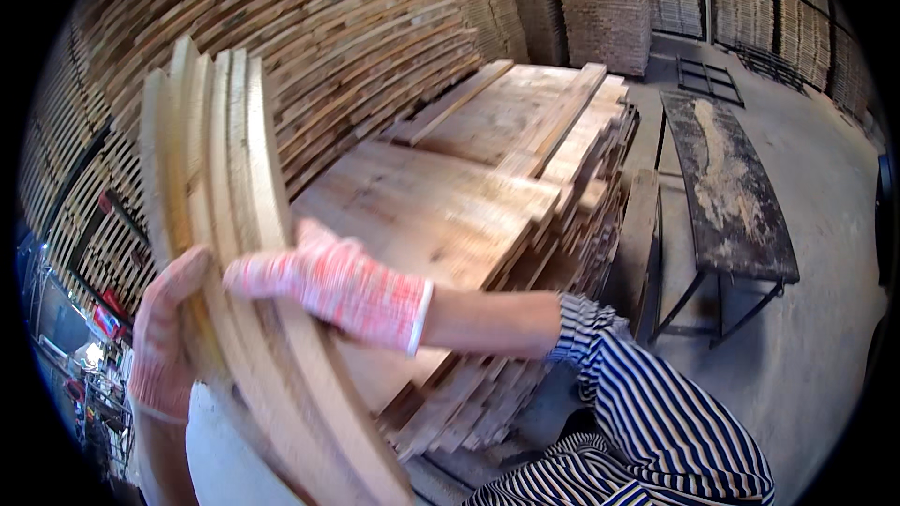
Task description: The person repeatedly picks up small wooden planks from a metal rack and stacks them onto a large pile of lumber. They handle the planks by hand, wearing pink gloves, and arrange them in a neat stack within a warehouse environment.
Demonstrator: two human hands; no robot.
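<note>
Both my hands, in pink-and-white knitted gloves, grip a bundle of long pale wooden boards [220,178] stood on edge side by side. My left hand [167,337] is wrapped round the bundle's left side. From the right, my right hand [323,281] clasps the same boards, its thumb lying across their edges. The bundle runs from the upper left down past the lower edge of the picture, tilted. Beneath and to the right of it lies a broad stack of boards [431,206], with a few loose boards [553,122] across its far end.
A tall wall of stacked boards [309,37] rises on the left and behind. To the right stands a dark metal-legged bench [727,187] strewn with sawdust. A black metal frame [710,81] lies on the concrete floor [816,178] farther back. More tall board stacks [600,0] line the back.
</note>
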